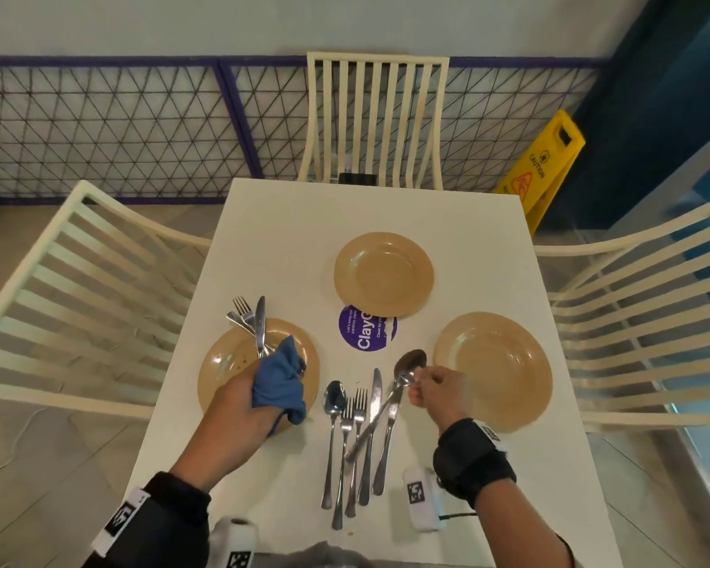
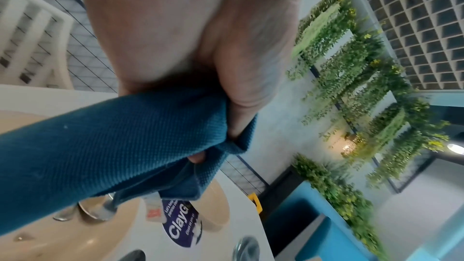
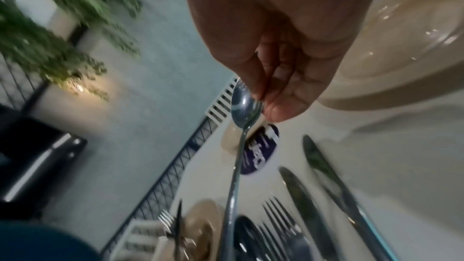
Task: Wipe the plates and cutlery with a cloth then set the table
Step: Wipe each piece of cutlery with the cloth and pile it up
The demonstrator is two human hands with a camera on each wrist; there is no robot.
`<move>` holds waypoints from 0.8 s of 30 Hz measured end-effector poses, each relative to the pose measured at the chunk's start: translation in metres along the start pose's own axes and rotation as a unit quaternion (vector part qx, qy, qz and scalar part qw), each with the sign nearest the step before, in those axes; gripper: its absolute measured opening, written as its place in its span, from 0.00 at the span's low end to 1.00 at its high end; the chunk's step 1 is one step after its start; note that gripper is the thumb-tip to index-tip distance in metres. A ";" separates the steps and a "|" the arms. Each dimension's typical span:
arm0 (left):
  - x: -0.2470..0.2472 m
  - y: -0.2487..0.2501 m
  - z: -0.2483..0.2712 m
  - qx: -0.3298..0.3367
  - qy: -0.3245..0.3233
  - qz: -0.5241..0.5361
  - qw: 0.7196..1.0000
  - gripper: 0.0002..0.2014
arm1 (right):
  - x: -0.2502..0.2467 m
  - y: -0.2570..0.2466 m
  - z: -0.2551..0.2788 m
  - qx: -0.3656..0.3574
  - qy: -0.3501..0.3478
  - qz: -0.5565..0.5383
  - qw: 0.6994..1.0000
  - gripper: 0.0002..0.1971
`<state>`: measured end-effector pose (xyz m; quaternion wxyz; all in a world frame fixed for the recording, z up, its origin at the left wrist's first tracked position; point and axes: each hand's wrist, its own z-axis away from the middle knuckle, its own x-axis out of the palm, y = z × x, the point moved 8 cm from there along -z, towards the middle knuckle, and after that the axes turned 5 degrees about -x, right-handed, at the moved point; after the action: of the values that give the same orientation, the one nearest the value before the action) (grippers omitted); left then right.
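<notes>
The right hand pinches a spoon by its bowl, and the left hand grips the cloth above the left-edge plate. Wiping cutlery is the step; next, I think, bring spoon and cloth together.

Left hand: forearm enters from the 7 o'clock corner of the head view and reaches toward 1 o'clock. Fingers are curled tight, thumb pressed in, grip full and closed; the left wrist view confirms thumb folded over the fingers. A black sleeve and wrist band cover the forearm.

Right hand: forearm enters from 5 o'clock and reaches toward 11 o'clock, wrist bent, black strap on the wrist. Fingertips and thumb are drawn together in a pinch, remaining fingers curled in behind.
</notes>
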<state>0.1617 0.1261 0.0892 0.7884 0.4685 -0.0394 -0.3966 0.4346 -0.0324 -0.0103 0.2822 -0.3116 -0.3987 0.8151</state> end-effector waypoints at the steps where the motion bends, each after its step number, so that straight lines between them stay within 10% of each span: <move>1: -0.004 0.004 0.000 0.013 0.006 -0.009 1.000 0.15 | 0.004 0.008 -0.001 -0.001 -0.001 0.030 1.000 0.11; 8: -0.037 0.004 0.001 0.020 0.093 -0.002 0.995 0.10 | 0.010 0.049 -0.015 0.012 -0.014 0.187 0.982 0.13; 10: -0.108 -0.046 -0.014 -0.046 0.134 0.015 0.990 0.09 | 0.088 0.050 -0.025 0.003 -0.055 0.246 0.968 0.10; 19: -0.092 -0.060 -0.010 -0.033 0.095 0.005 0.995 0.10 | 0.059 0.012 -0.019 -0.012 -0.020 0.367 0.930 0.04; 24: -0.108 -0.070 -0.015 -0.048 0.090 0.010 0.995 0.18 | 0.130 -0.032 0.001 -0.116 -0.075 0.372 0.918 0.09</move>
<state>0.0534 0.1910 0.0608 0.8146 0.4631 0.0460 -0.3462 0.3565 0.0758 -0.0199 -0.1104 -0.4063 -0.3654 0.8302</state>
